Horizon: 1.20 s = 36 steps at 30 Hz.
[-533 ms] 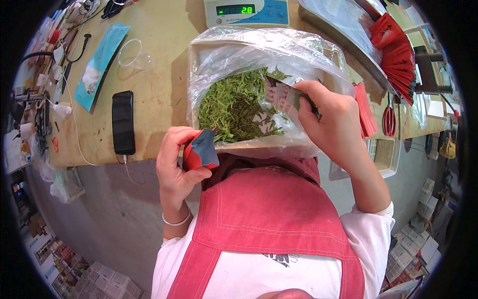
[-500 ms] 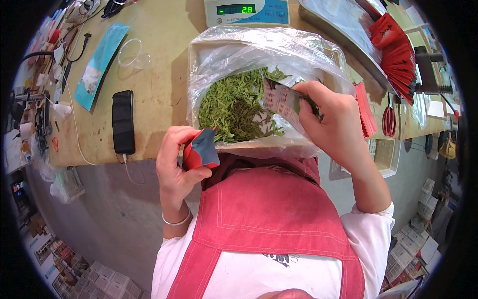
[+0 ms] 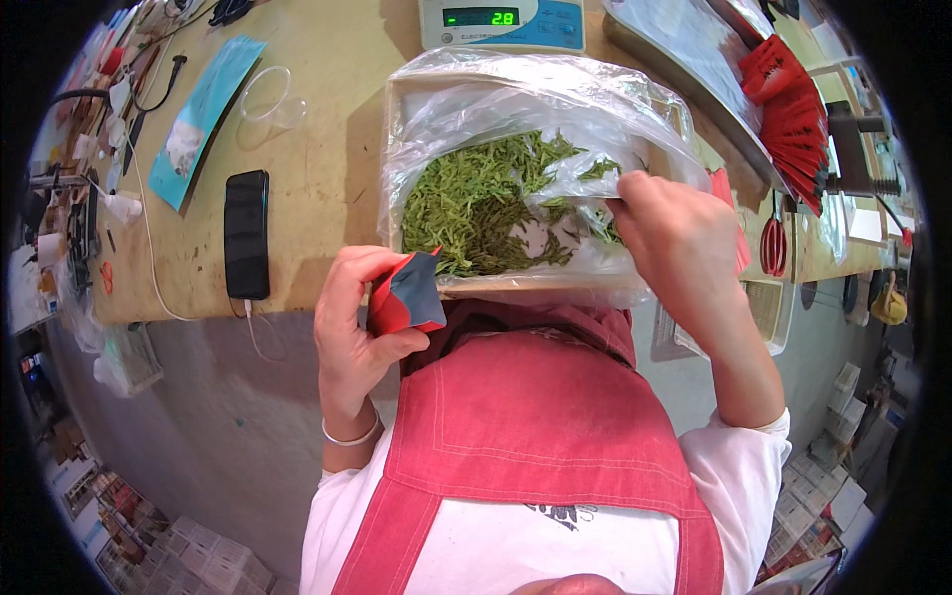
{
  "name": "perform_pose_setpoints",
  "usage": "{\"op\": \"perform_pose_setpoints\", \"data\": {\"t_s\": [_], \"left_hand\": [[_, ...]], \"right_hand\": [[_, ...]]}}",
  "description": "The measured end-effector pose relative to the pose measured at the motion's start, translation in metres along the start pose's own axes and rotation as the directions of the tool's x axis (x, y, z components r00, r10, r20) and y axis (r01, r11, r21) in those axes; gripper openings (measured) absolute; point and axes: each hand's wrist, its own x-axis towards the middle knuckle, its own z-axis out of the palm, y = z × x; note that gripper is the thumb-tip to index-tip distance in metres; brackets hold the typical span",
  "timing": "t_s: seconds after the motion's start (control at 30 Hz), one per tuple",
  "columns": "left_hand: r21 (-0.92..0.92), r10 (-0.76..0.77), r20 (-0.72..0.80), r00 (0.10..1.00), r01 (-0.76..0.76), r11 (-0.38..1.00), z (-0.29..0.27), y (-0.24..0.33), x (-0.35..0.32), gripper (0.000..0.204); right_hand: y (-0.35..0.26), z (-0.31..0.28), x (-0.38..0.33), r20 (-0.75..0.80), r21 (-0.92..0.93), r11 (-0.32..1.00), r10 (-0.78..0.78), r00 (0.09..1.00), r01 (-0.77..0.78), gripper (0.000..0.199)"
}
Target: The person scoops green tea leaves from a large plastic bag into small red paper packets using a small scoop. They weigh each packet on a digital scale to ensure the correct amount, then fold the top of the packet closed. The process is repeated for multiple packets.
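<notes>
My left hand (image 3: 352,327) is closed round a small red pouch (image 3: 412,297), whose wide mouth shows a dark grey lining. It holds the pouch at the near left corner of a shallow tray (image 3: 595,288) lined with clear plastic. Loose green leaves (image 3: 466,174), like dried tea, lie in a heap inside. Over the tray's right part, my right hand (image 3: 679,223) pinches a thin printed card (image 3: 592,196), turned nearly edge-on. Its lower fingers are largely hidden behind the back of the hand.
An electronic scale (image 3: 501,25) stands behind the tray. To the left lie a black phone (image 3: 247,235) on a cable, a turquoise packet (image 3: 203,124) and a clear plastic cup (image 3: 268,97). At right are a metal tray (image 3: 684,69), fanned red pouches (image 3: 783,114) and a red whisk (image 3: 774,243).
My right hand has turned the card from showing its printed face to nearly edge-on and moved slightly right. The left hand with the pouch has barely moved.
</notes>
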Motion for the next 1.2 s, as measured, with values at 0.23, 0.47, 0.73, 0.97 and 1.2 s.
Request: {"op": "perform_pose_setpoints", "data": {"t_s": [0.23, 0.47, 0.73, 0.97, 1.2], "left_hand": [[0.026, 0.029, 0.013, 1.000, -0.029, 0.999, 0.000, -0.002, 0.001, 0.089], [0.007, 0.011, -0.008, 1.000, -0.011, 1.000, 0.000, -0.002, -0.002, 0.088], [-0.011, 0.005, -0.002, 1.000, -0.005, 1.000, 0.001, -0.003, 0.000, 0.089], [-0.007, 0.001, -0.006, 1.000, -0.001, 1.000, 0.000, -0.002, -0.001, 0.089], [-0.015, -0.002, 0.001, 1.000, 0.002, 1.000, 0.000, -0.004, -0.002, 0.089]], "right_hand": [[-0.010, -0.009, 0.007, 0.061, 0.326, 0.945, 0.012, 0.998, -0.031, 0.015], [-0.006, 0.010, 0.017, -0.131, -0.092, 0.988, -0.138, 0.982, 0.127, 0.011], [-0.019, 0.004, 0.011, 0.073, 0.220, 0.950, -0.241, 0.968, 0.220, 0.010], [-0.014, 0.016, 0.002, 0.078, -0.148, 0.941, -0.296, 0.952, 0.305, 0.009], [-0.004, -0.001, 0.007, 0.043, 0.306, 0.951, 0.021, 0.999, -0.033, 0.012]]}}
